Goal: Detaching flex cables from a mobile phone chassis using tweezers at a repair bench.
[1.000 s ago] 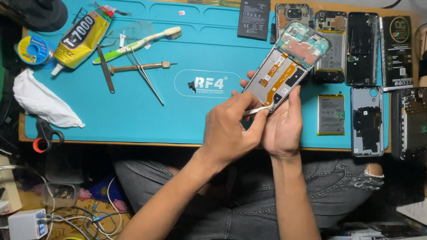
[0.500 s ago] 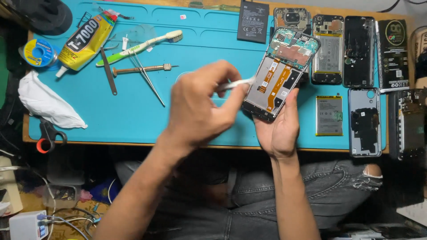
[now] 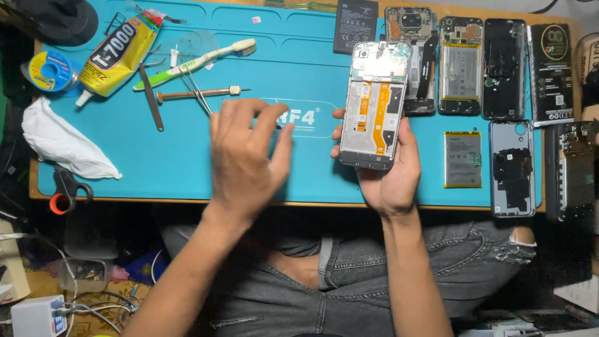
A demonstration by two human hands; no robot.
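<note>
Item: opened phone frame (image 3: 373, 103), back cover off, orange flex cable and bare midframe showing. Location: held upright above the blue work mat (image 3: 187, 162) on the tabletop.

Right hand (image 3: 390, 171): fingers closed around the frame's lower half, thumb on its left edge.

Left hand (image 3: 246, 165): hovers over the mat, fingers loosely spread, holding nothing visible; nearest tools are the tweezers (image 3: 193, 90), small screwdriver (image 3: 196, 93) and toothbrush (image 3: 193, 62).

Nearby: loose battery (image 3: 462, 159), row of other disassembled phones (image 3: 460, 65), glue tube (image 3: 115, 56).

Handling note: grip by the edges only, clear of the flex cable; brace the frame steady before any tool touches it.
</note>
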